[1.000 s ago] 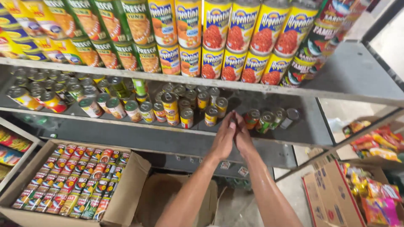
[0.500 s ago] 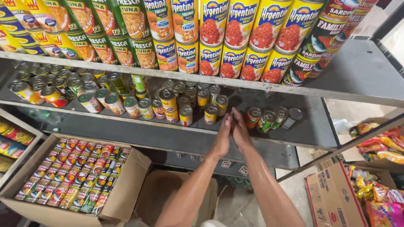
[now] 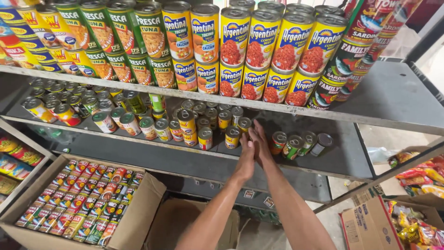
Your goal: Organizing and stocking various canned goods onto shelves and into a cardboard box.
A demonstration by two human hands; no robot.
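Observation:
My left hand (image 3: 244, 157) and my right hand (image 3: 262, 144) are stretched out flat, palm against palm, over the front of the grey metal middle shelf (image 3: 351, 159). Nothing shows between them. Their fingertips reach into a gap in the row of small cans. A yellow can (image 3: 232, 137) stands just left of the fingers. A red-and-green can (image 3: 279, 141) stands just right of them. More small cans (image 3: 162, 125) fill the shelf to the left.
Tall stacked cans (image 3: 277, 46) line the upper shelf. Below left, an open cardboard box (image 3: 152, 187) holds several rows of small cans. Under my arms sits another open box (image 3: 185, 217). A box (image 3: 370, 215) and snack packets (image 3: 416, 227) lie at the lower right.
Both hands, still pressed together, have moved forward and slightly left into the gap between the cans on the middle shelf.

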